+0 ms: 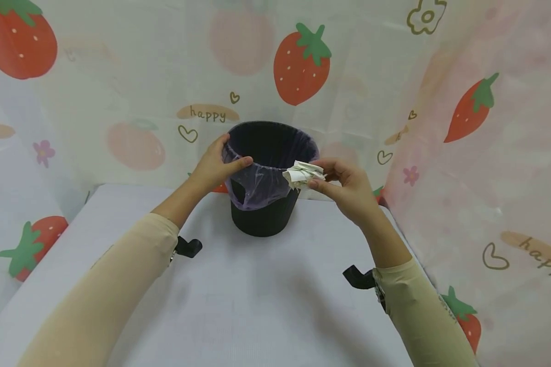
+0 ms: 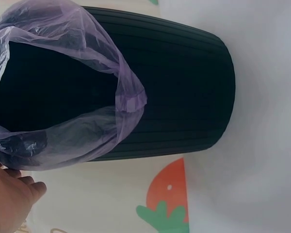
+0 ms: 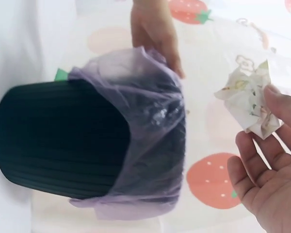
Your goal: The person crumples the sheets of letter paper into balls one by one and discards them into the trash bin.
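A black trash can [image 1: 263,221] stands upright on the white table, its mouth lined with a thin purple plastic bag [image 1: 261,191] folded down over the rim. My left hand [image 1: 211,165] holds the can's left rim, the thumb lying along the front of it. In the left wrist view, only part of the left hand [image 2: 12,196] shows, beside the bag's edge. Thumb and fingers of my right hand [image 1: 349,191] pinch a crumpled piece of white paper [image 1: 303,174] by the right front of the rim. Dark and yellowish marks show on the paper [image 3: 250,99] in the right wrist view, where it is apart from the bag.
Behind the can hangs a pale cloth backdrop [image 1: 165,76] printed with strawberries, hearts and words. A similar printed sheet [image 1: 509,193] borders the table's right side. The white tabletop [image 1: 239,306] stretches out in front of the can.
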Action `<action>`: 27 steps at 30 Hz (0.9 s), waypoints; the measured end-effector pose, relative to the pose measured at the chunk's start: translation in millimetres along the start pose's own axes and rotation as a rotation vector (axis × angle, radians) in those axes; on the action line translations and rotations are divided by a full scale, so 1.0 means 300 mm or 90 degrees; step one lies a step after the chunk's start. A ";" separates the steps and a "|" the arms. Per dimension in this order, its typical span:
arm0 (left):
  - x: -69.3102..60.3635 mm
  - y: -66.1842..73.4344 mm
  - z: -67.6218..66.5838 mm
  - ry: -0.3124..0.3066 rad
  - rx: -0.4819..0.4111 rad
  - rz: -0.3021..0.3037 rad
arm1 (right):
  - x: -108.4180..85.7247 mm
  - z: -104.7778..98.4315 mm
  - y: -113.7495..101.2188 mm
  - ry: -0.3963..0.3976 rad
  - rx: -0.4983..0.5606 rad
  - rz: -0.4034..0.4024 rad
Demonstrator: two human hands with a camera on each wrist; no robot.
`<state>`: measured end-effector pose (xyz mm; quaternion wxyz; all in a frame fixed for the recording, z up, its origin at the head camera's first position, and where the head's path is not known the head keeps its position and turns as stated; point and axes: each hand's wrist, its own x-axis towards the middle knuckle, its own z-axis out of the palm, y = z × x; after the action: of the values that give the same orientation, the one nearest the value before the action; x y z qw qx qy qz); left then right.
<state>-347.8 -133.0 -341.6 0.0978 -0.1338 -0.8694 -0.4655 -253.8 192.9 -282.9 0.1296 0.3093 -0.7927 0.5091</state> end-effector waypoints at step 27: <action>-0.001 0.017 -0.011 -0.013 -0.002 -0.007 | 0.371 -0.079 0.003 -0.097 -0.149 0.019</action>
<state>-345.7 -133.0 -335.9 0.0862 -0.1337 -0.8703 -0.4660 -343.3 174.4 -214.8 0.0964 0.3184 -0.8585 0.3902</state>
